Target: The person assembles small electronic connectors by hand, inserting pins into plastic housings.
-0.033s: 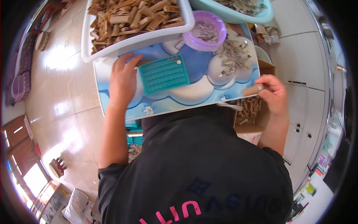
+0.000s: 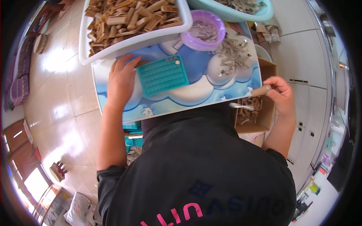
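Observation:
My left hand (image 2: 121, 81) is at the left end of the teal tray (image 2: 163, 75), its fingers bent around a brown piece (image 2: 142, 63) that pokes out beside the tray's corner. Shallow scalloped rows mark the tray, and a few small round bits (image 2: 176, 61) sit at its far right corner. Off the table's right edge, my right hand (image 2: 282, 94) pinches a tan tube-like piece (image 2: 261, 90) between thumb and fingers. Below that piece, blurred white strands (image 2: 242, 107) stick out past the table's front edge; what they hang from is unclear.
A white tub (image 2: 132, 47) of brown pieces stands at the back left. Beside it are a purple lined basin (image 2: 203, 47) and a light-blue tub (image 2: 249, 17). Thin silvery parts (image 2: 235, 52) lie heaped on the cloud-patterned tabletop (image 2: 196, 92). An open cardboard box (image 2: 268, 113) stands below right.
My right hand has moved slightly right and down with the tan piece. The white strands have shifted right. My left hand keeps its place by the tray.

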